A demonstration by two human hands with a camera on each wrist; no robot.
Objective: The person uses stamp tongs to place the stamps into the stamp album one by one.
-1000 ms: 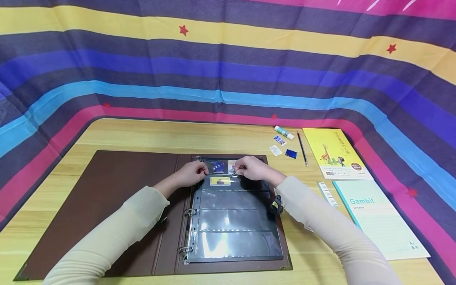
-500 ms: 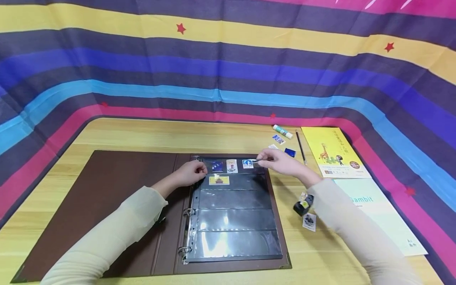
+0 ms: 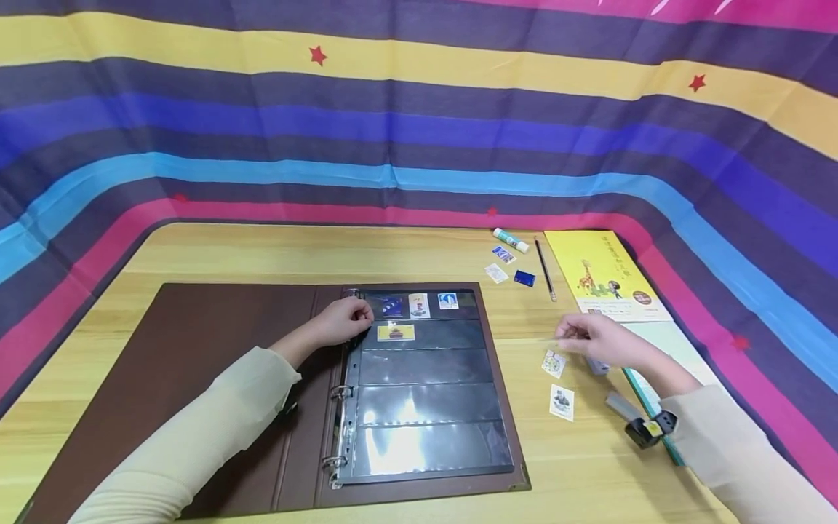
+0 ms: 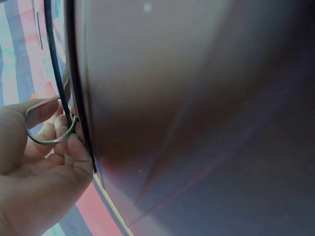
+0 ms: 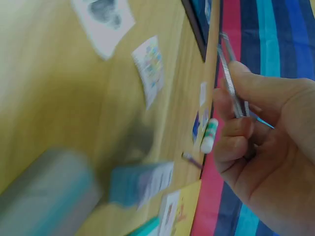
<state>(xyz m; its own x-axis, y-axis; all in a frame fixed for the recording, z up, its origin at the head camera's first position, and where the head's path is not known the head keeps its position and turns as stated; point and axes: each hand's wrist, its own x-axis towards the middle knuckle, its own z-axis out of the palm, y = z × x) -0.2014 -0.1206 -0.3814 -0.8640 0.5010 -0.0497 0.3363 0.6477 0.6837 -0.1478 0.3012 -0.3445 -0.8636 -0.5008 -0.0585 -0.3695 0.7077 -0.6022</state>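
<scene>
My left hand (image 3: 340,320) is at the top inner corner of the black pocket page (image 3: 425,367) in an open brown stamp album (image 3: 222,364). Its thumb and fingertips pinch the page edge beside a metal ring (image 4: 47,142). Tweezers (image 5: 230,81) are held in my right hand (image 3: 599,340), to the right of the album, their tips apart with nothing between them. Just below that hand lie a patterned stamp (image 3: 553,364) and a stamp with a dark figure (image 3: 561,402). The page's top row holds three stamps, including a blue-and-white one (image 3: 448,300); a yellow stamp (image 3: 396,332) sits in the second row.
At the back right are a glue stick (image 3: 511,240), a pencil (image 3: 545,269) and three loose stamps, one dark blue (image 3: 524,279). A yellow book (image 3: 605,273) lies beyond them, above a pale green notebook (image 3: 655,342). A small blue-and-white block (image 3: 598,366) is partly hidden by my right hand.
My right hand has moved from the top row out to the right with the tweezers, leaving the blue-and-white stamp in its pocket. The left hand keeps its place at the page.
</scene>
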